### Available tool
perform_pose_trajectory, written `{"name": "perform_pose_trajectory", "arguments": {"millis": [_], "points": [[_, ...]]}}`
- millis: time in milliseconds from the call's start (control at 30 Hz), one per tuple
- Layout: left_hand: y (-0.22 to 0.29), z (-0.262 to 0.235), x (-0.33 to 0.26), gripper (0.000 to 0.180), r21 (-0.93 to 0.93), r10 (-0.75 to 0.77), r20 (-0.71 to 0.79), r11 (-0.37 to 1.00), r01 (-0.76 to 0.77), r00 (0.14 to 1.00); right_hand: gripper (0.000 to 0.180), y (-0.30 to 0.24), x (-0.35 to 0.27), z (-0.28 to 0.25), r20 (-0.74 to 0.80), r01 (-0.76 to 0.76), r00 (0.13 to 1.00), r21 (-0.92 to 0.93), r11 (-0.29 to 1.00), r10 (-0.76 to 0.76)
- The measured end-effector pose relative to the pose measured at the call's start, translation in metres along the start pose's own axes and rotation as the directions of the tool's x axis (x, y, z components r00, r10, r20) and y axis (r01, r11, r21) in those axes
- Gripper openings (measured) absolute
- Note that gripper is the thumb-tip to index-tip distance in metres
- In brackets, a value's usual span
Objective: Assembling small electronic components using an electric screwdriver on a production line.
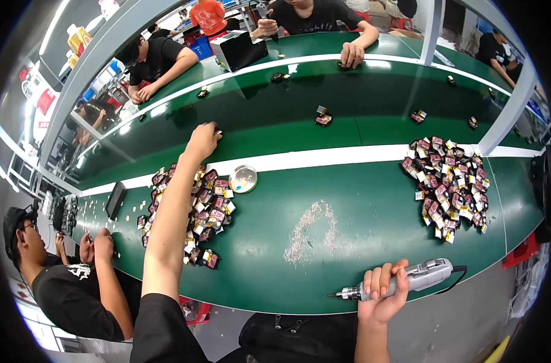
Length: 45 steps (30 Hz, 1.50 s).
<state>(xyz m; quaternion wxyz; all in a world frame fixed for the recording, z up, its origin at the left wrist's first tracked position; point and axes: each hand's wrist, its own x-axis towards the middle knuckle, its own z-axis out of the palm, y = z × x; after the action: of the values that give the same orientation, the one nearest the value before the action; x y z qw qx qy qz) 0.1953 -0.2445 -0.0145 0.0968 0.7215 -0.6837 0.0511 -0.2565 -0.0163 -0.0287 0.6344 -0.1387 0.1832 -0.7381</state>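
My left arm stretches forward over a heap of small black electronic modules (pixel 213 199) with reddish boards and white and yellow tabs. At its end my left hand (pixel 203 142) is closed over the dark green conveyor, its fingertips on a small dark part (pixel 218 132), mostly hidden. By the near table edge my right hand (pixel 381 287) is wrapped around a grey electric screwdriver (pixel 429 275), its bit pointing left and a black cord at its rear. Many tiny screws (pixel 311 233) lie scattered on the green tabletop (pixel 360 193) between the hands.
At the right lies a second heap of modules (pixel 450 187). A round tin (pixel 243 179) stands beside the left heap. Single modules (pixel 324 116) lie along the conveyor (pixel 384 91). Grey frame posts (pixel 511 109) rise at the sides. Several people work opposite and at my left.
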Motion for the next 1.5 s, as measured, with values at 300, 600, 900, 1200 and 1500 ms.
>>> {"name": "perform_pose_trajectory", "arguments": {"millis": [300,600,900,1200,1500], "points": [[0.201,-0.05,-0.153,0.047,-0.303,0.625,-0.079,0.727,-0.616,0.777,0.013,-0.006,-0.004,-0.011,0.012,-0.025,1.0,0.024,0.999,0.024],[0.279,-0.024,-0.26,0.045,-0.354,0.75,-0.164,0.562,-0.748,0.641,0.016,-0.025,-0.039,-0.019,-0.053,-0.057,0.997,-0.066,0.996,0.054],[0.29,-0.029,-0.256,0.042,-0.534,0.706,-0.091,0.561,-0.633,0.702,0.012,-0.021,-0.055,-0.031,0.045,-0.151,0.987,-0.032,0.988,0.153],[0.297,-0.023,-0.256,0.028,-0.274,0.747,-0.253,0.554,-0.786,0.615,0.008,-0.008,-0.063,-0.028,0.034,-0.215,0.976,-0.015,0.977,0.215],[0.3,-0.02,-0.264,0.037,-0.307,0.748,-0.288,0.519,-0.797,0.598,0.006,0.001,-0.068,-0.028,-0.049,-0.19,0.981,-0.112,0.975,0.186]]}}
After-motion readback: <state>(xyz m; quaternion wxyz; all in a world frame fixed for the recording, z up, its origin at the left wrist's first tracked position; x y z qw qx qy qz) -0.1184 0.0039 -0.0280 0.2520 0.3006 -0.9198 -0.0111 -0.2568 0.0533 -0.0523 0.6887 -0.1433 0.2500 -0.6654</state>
